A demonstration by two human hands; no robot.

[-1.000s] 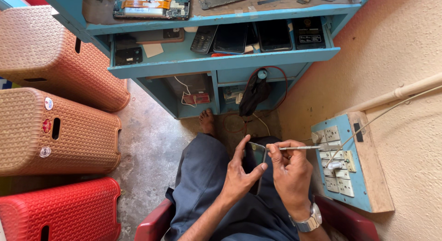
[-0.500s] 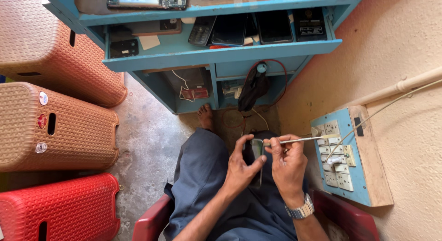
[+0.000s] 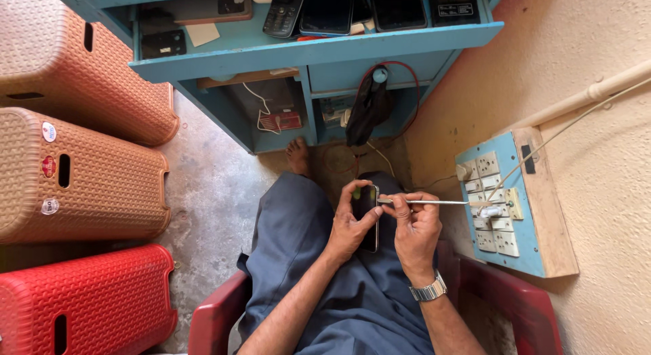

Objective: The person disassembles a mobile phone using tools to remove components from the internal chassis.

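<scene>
My left hand grips a dark mobile phone held upright over my lap, fingers curled round its left edge. My right hand pinches a thin metal tool that lies level, its tip touching the phone's right edge near the top. A metal watch sits on my right wrist. I sit in a red plastic chair with dark blue trousers over my legs; a bare foot rests on the floor ahead.
A blue wooden desk stands ahead with several phones on its shelf and cables below. A switch board hangs on the beige wall at right. Orange and red plastic stools lie stacked at left on grey concrete floor.
The view has tilted down, so the hands now sit nearer the middle. My left fingers, spread beside the phone a second ago, have closed around it; the tool tip stays at the phone.
</scene>
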